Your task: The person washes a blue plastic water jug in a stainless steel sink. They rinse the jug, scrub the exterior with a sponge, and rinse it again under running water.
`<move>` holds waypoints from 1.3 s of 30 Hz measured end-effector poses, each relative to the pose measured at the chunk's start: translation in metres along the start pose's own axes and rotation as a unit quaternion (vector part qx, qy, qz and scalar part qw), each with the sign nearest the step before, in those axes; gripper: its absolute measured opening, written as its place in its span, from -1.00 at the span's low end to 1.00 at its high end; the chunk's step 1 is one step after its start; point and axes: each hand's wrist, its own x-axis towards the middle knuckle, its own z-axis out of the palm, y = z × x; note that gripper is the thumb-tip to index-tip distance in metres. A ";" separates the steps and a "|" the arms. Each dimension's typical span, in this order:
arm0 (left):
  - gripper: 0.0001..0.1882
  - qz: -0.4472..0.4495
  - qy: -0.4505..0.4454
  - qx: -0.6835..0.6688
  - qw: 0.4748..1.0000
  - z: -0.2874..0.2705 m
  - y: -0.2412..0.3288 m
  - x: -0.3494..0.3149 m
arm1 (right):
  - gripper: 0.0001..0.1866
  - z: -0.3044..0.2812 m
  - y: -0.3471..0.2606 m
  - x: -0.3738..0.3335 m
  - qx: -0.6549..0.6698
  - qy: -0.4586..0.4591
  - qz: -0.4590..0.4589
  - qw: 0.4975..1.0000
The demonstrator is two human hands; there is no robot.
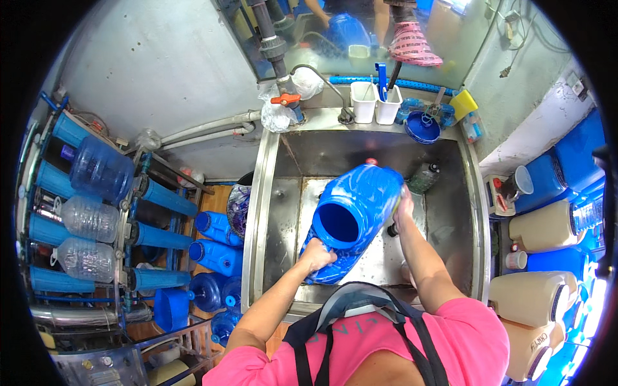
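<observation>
A large blue plastic water container [370,193] lies tilted in the steel sink [380,145], its wide round mouth uncovered and facing me. My left hand [317,255] is closed on the container beside the mouth, at what looks like its handle. Against its right side presses my right hand [404,211], fingers mostly hidden. A yellowish-green edge shows beside those fingers, too small to name. Soapy white streaks cover the container's upper surface. Behind my right hand a clear bottle [425,178] leans in the sink's corner.
White cups [363,103] with brushes, a blue lid [423,128] and a yellow sponge [463,105] line the back ledge. An orange-handled valve [286,100] stands left. Water jugs [102,168] fill a rack at left; beige containers [544,226] are stacked at right.
</observation>
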 end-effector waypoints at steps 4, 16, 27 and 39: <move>-0.89 0.022 0.008 -0.145 0.989 0.023 0.032 0.021 | -0.49 0.049 -0.044 -0.067 -0.227 -0.019 -0.167 0.959; -0.60 0.090 0.058 0.251 0.962 -0.021 0.075 0.088 | -0.78 0.056 -0.066 -0.075 -0.455 -0.022 -0.352 0.817; -0.86 0.359 0.031 0.479 0.800 -0.083 0.091 0.112 | -0.69 0.090 -0.123 -0.046 -0.381 -0.402 -0.147 0.819; -0.65 0.210 0.489 0.089 0.842 -0.004 0.085 0.160 | -0.64 0.088 -0.064 -0.006 -0.382 -0.340 -0.174 0.841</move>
